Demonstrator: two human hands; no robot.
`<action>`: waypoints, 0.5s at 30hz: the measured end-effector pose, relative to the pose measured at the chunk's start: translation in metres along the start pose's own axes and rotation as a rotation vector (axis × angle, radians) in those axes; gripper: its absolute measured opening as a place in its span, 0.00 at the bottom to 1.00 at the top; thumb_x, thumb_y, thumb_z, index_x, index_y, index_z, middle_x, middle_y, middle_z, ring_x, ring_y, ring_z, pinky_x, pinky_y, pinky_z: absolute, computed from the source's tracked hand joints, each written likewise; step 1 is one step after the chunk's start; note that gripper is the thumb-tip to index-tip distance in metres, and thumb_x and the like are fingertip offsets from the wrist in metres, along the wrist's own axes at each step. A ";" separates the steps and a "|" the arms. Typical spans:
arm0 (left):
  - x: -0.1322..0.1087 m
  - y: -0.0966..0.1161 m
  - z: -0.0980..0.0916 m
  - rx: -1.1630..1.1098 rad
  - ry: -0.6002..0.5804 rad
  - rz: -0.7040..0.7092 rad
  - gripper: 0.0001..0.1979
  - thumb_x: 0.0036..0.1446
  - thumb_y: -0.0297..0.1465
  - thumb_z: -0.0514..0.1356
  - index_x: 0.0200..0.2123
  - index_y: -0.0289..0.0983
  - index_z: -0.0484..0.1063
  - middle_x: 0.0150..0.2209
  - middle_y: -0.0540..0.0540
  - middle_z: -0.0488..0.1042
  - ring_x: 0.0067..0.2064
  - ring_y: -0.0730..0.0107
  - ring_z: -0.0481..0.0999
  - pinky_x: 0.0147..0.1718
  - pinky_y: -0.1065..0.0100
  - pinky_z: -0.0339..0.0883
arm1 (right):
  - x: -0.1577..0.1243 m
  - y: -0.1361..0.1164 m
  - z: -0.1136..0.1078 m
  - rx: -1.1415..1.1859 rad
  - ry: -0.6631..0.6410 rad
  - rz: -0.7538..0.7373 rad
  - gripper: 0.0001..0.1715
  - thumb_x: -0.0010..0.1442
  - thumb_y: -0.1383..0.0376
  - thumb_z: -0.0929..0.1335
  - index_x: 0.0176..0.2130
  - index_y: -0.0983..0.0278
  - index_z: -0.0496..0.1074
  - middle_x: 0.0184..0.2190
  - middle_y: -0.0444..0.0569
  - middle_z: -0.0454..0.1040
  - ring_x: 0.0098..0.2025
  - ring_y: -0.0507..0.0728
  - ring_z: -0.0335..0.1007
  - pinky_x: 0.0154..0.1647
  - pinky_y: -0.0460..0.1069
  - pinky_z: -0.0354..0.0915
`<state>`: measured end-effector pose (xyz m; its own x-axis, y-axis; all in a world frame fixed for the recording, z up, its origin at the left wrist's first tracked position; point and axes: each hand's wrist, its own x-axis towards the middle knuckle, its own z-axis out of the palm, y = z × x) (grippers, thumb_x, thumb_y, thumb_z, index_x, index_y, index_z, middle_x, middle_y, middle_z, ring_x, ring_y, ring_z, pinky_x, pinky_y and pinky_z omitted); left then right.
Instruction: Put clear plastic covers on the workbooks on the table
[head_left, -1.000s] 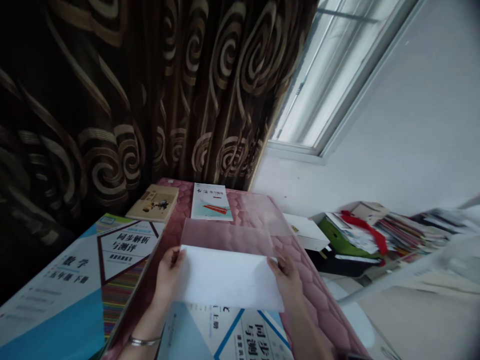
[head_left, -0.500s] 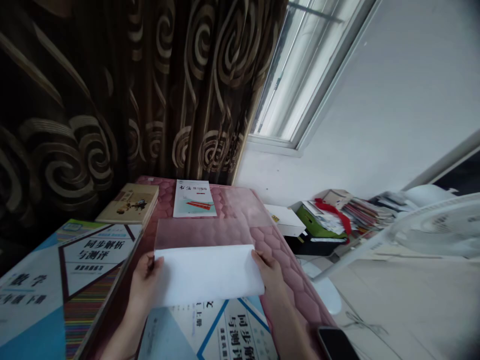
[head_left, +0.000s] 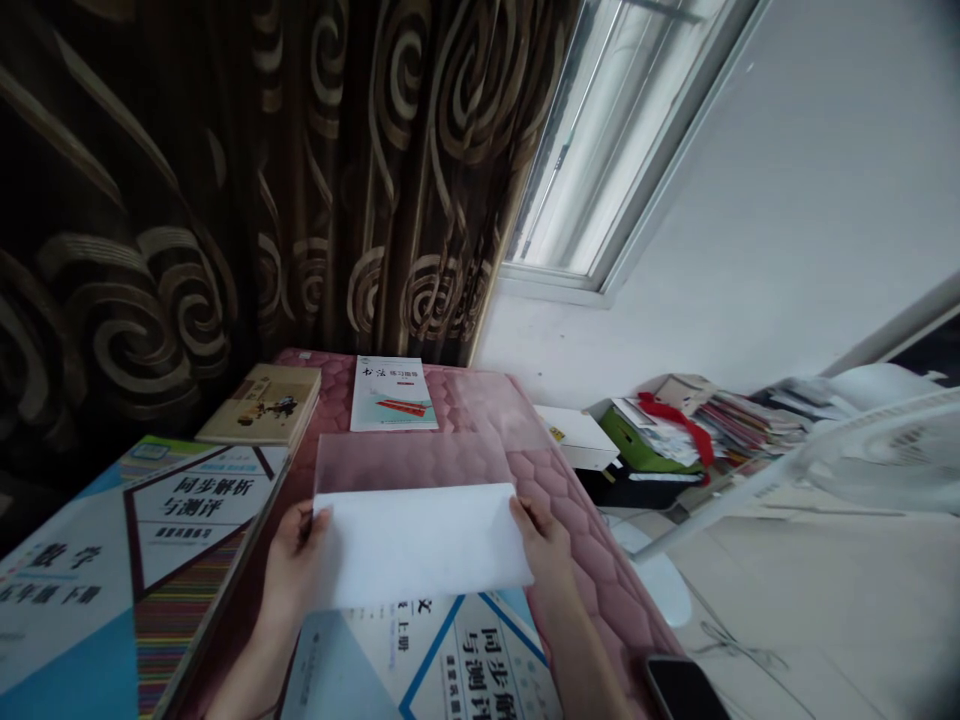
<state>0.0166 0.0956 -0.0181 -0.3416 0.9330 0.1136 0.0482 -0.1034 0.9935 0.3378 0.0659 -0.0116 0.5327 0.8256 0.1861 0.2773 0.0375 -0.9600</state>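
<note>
Both my hands hold a white sheet [head_left: 424, 545] by its two sides, above a blue and white workbook [head_left: 420, 665]. My left hand [head_left: 298, 550] is closed on the sheet's left edge, thumb on top. On the right edge, my right hand [head_left: 544, 545] has its fingers pinched. Beyond the sheet's far edge a clear plastic sheet [head_left: 412, 460] shows; I cannot tell whether the two are joined. The white sheet hides the upper part of the workbook. A second clear sheet [head_left: 499, 405] lies flat farther back.
Workbooks [head_left: 67, 560] and a tan book [head_left: 262, 405] lie at the left. A thin white book [head_left: 394, 393] rests at the back of the pink quilted surface [head_left: 600, 560]. Nearby are a phone [head_left: 684, 688], a white fan [head_left: 870, 450], a white box [head_left: 577, 438] and piled papers [head_left: 742, 425].
The view has shifted slightly, so most things sit a little farther right. My hands keep the same hold on the white sheet.
</note>
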 end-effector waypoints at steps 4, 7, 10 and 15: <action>-0.003 0.010 -0.002 0.007 -0.021 -0.008 0.21 0.43 0.45 0.65 0.36 0.37 0.73 0.30 0.48 0.77 0.31 0.65 0.74 0.31 0.67 0.67 | -0.001 0.003 -0.001 -0.002 -0.013 0.004 0.23 0.50 0.45 0.68 0.25 0.61 0.72 0.22 0.46 0.71 0.25 0.57 0.63 0.24 0.50 0.59; -0.003 0.015 -0.002 0.001 -0.038 0.012 0.21 0.42 0.45 0.66 0.36 0.36 0.73 0.31 0.46 0.78 0.33 0.64 0.76 0.33 0.66 0.68 | -0.002 -0.004 0.000 -0.065 0.017 -0.012 0.25 0.52 0.43 0.66 0.25 0.61 0.71 0.21 0.46 0.71 0.24 0.57 0.62 0.23 0.50 0.58; -0.001 0.014 -0.001 -0.001 -0.039 0.026 0.19 0.43 0.45 0.65 0.33 0.37 0.73 0.31 0.45 0.79 0.34 0.63 0.76 0.35 0.66 0.69 | -0.004 -0.011 0.002 -0.121 0.054 -0.043 0.27 0.53 0.41 0.64 0.24 0.61 0.69 0.19 0.45 0.69 0.24 0.56 0.61 0.23 0.50 0.58; 0.000 0.007 0.003 -0.023 -0.045 0.035 0.18 0.45 0.45 0.64 0.33 0.37 0.72 0.30 0.47 0.78 0.32 0.66 0.75 0.33 0.68 0.67 | -0.007 -0.008 0.000 -0.089 0.045 -0.022 0.27 0.51 0.40 0.65 0.24 0.61 0.69 0.20 0.44 0.68 0.24 0.56 0.60 0.23 0.50 0.57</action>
<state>0.0200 0.0963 -0.0116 -0.2970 0.9432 0.1488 0.0377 -0.1441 0.9888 0.3321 0.0602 -0.0056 0.5605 0.7989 0.2180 0.3583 0.0034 -0.9336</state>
